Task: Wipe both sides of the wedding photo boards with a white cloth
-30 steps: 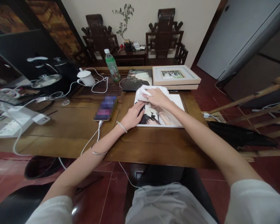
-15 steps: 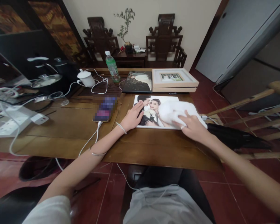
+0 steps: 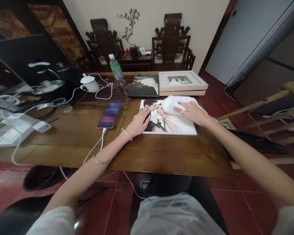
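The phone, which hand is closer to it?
Left. The left hand, on the photo, is just right of the phone; the right hand, holding the white cloth, is farther right.

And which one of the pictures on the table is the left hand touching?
The couple photo, the one in front: the left hand rests on its left side. The dark picture and light-framed picture lie farther back, untouched.

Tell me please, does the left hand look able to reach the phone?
Probably yes: the phone lies close to the left hand, with no object visible between them, and that hand only rests on the photo print.
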A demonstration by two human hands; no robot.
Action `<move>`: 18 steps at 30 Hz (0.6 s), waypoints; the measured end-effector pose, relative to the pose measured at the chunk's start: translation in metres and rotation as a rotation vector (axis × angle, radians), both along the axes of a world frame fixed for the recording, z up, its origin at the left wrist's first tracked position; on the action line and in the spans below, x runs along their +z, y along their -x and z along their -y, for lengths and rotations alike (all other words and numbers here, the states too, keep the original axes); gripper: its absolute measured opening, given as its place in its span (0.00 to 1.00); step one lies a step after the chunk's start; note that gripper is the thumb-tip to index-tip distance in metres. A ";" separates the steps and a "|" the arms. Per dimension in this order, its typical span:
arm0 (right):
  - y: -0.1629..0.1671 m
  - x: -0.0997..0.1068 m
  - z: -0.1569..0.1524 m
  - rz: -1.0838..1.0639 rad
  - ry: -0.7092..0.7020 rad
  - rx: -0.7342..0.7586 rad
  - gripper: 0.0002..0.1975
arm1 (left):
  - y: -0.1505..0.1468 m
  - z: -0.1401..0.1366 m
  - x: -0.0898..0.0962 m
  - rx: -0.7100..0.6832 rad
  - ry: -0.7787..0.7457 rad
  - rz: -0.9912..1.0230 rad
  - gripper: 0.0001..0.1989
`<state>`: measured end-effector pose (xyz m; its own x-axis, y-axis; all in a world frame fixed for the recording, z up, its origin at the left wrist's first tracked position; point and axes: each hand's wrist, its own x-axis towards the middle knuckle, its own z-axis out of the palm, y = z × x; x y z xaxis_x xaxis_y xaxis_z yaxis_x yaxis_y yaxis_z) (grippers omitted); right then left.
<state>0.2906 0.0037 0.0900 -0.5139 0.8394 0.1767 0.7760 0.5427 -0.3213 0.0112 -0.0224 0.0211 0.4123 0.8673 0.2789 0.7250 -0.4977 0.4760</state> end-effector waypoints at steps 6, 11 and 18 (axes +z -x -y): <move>0.002 0.008 -0.052 -0.088 0.048 -0.145 0.20 | 0.001 -0.001 -0.003 -0.015 -0.036 0.027 0.25; -0.006 -0.006 -0.013 -0.127 0.027 -0.075 0.17 | -0.001 0.000 -0.004 0.005 -0.021 0.021 0.25; -0.016 -0.014 0.108 0.035 -0.064 0.081 0.15 | -0.003 0.000 -0.004 0.031 -0.017 0.000 0.25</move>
<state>0.3063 -0.1048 0.0756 -0.5863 0.7824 0.2098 0.7389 0.6227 -0.2575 0.0145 -0.0228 0.0167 0.3854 0.8748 0.2935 0.7403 -0.4830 0.4676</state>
